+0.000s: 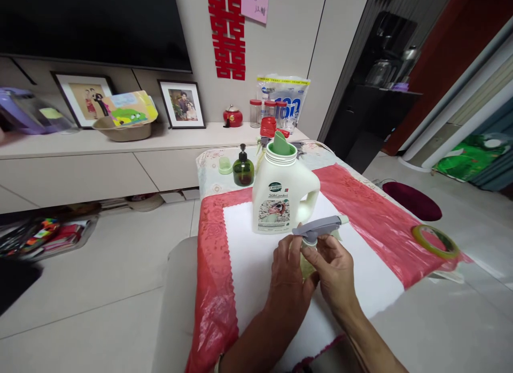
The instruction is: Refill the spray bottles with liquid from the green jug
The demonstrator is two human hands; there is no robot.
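Note:
My left hand is wrapped round the body of a small pale green spray bottle, which is mostly hidden between my hands. My right hand pinches the neck just under its grey trigger head, which points right. Just behind the hands stands a white detergent jug with a green funnel in its open mouth. Everything sits on a white sheet laid over a red plastic cover on the table.
A dark green pump bottle and a small green cap stand at the table's far end. A roll of green tape lies at the right edge. A sideboard with framed photos, jars and a basket runs along the wall.

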